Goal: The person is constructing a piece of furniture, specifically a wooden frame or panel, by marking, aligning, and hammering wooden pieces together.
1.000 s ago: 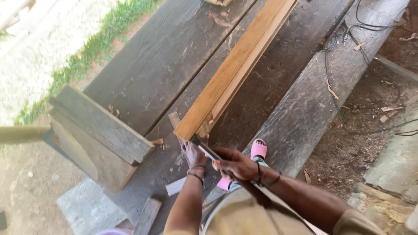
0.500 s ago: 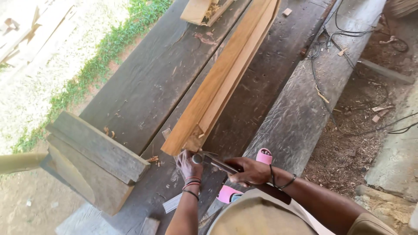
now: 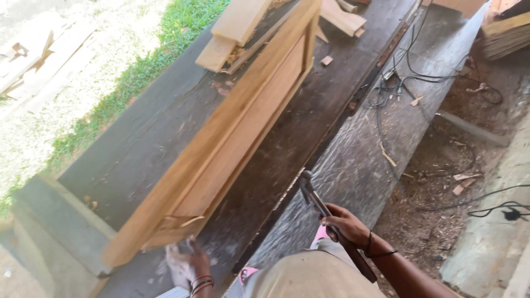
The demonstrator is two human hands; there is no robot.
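Grass strip point(image 3: 138, 77) runs along the far left, beyond the dark plank desk point(image 3: 138, 160).

Long pale wooden frame point(image 3: 232, 132) lies lengthwise on the desk, tipped up on one long edge; its near end sits by the desk's near left corner. Judged: stood on edge so the end joint faces the worker.

Left hand point(image 3: 185, 264), motion-blurred, is at the frame's near end, just below the corner. It seems to brace or steady the piece; whether the fingers actually close on the wood cannot be told through the blur.

Offcut boards point(image 3: 237, 33) are stacked at the desk's far edge, beside the frame's far end.

Right hand point(image 3: 345, 225) is clamped round the shaft of a hammer point(image 3: 326, 221), head raised and pointing away, well apart from the frame and over the grey plank point(image 3: 359, 160) on the desk's right side. Hands are apart.

Black cables point(image 3: 408, 72) trail across the far right of the desk; wood chips litter the dirt floor point(image 3: 441, 182) beyond.
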